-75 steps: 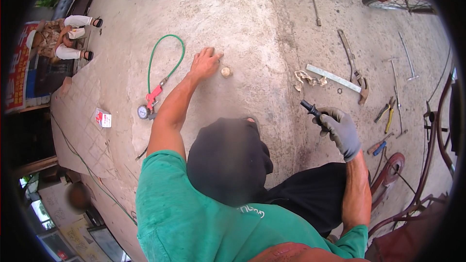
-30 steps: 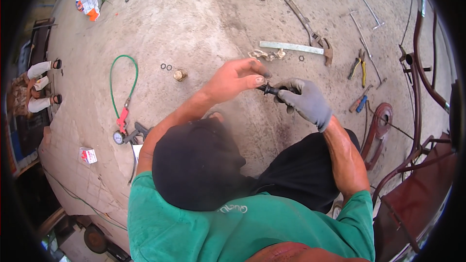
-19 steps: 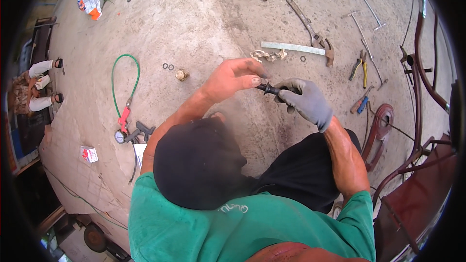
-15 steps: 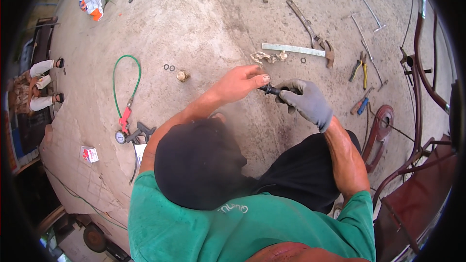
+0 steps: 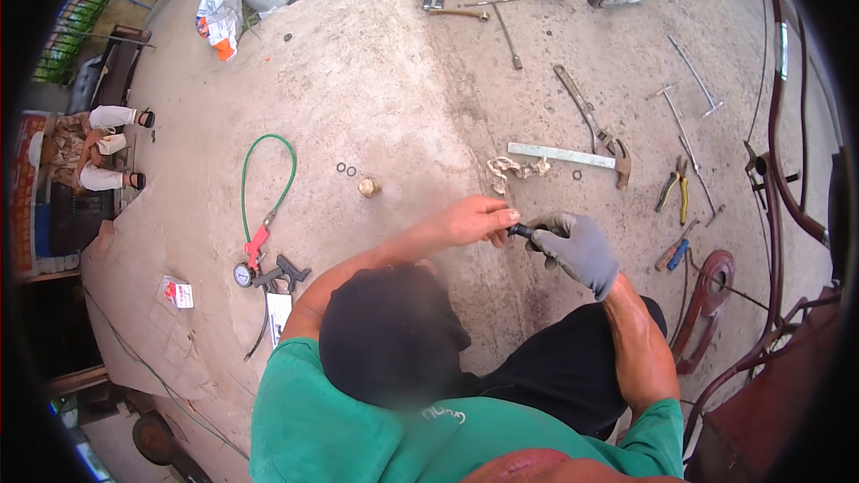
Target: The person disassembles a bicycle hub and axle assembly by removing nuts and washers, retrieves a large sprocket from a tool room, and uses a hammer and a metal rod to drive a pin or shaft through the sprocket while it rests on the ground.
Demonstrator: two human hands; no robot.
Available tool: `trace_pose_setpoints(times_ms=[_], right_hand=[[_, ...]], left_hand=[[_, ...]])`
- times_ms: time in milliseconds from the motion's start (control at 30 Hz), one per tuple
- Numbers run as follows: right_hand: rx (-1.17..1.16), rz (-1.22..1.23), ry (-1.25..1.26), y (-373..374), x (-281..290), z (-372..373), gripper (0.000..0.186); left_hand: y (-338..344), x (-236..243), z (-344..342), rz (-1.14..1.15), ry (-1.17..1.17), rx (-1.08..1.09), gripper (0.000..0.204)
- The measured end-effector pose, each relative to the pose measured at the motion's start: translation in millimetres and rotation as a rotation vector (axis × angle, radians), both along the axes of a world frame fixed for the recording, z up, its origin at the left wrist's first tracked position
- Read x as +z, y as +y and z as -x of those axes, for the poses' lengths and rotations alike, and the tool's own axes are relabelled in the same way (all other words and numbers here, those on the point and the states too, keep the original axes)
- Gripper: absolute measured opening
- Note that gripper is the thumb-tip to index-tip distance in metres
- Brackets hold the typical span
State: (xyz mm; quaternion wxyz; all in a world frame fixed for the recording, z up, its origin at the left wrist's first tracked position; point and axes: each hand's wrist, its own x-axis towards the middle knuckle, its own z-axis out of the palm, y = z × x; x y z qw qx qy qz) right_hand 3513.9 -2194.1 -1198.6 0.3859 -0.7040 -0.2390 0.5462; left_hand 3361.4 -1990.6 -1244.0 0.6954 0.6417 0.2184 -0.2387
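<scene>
"Black cylindrical part point(image 5: 520, 231): where do we have it?"

"Up off the concrete floor point(image 5: 394, 63), in front of us. Our gloved right hand point(image 5: 577, 250) is closed around one end; our bare left hand point(image 5: 474, 219) has its fingers drawn narrow at the other, though we can't tell whether they grip anything."

"Which step are we on?"

"Working at that farther end, we'd judge. The next move seems to call for a steady right grip and careful left fingertips."
</scene>
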Motion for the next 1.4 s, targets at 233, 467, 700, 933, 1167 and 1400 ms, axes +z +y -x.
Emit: trace_pose_setpoints(times_ms=[233,467,700,933,1167,1400], right_hand=[[0.037,0.004,-0.024,2.8,9.9,6.4,0.033],[0.035,0.009,0.007,0.6,0.7,2.0,0.035],[0.022,-0.003,0.009,-4.6,-4.7,0.8,0.035],[0.061,0.025,0.048,0.3,-5.2,7.6,0.037],[0.006,0.019,0.064,-0.6,-5.8,5.3,0.036],[-0.001,-0.003,0.119,-2.6,-6.5,7.2,0.034]], left_hand=[[25.0,1.8,13.1,0.085,-0.498,0.119,0.030],[3.7,-13.3,5.1,-0.001,-0.012,-0.062,0.030],[18.8,14.5,5.3,0.107,-0.448,0.217,0.034],[0.0,-19.5,18.2,0.077,-0.165,-0.023,0.034],[15.4,1.4,11.2,0.155,-0.440,0.278,0.027],[6.8,8.9,14.5,-0.195,-0.401,-0.062,0.029]])
